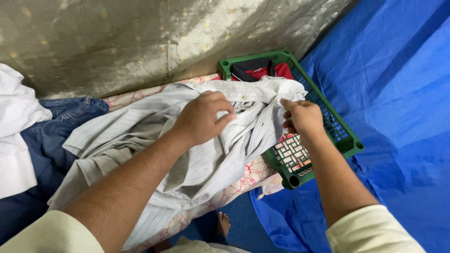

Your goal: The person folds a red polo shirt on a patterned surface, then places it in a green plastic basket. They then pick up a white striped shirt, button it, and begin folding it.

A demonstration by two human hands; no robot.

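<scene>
Head view: my left hand (201,117) bunches the soft pinstriped shirt (187,154) beside the green lattice basket (344,136); my right hand (302,117) pinches its buttoned edge over the basket.

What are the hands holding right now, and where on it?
Both grip the striped shirt: left hand bunches fabric by the button placket, right hand pinches the collar-end edge over the green basket.

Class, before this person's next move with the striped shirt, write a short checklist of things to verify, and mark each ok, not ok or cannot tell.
1. Left hand grips the shirt: ok.
2. Right hand pinches the shirt's edge: ok.
3. Shirt lies flat: not ok, bunched.
4. Shirt clear of the green basket: not ok, it overlaps the rim.
5. Shirt buttoned: cannot tell.
</scene>
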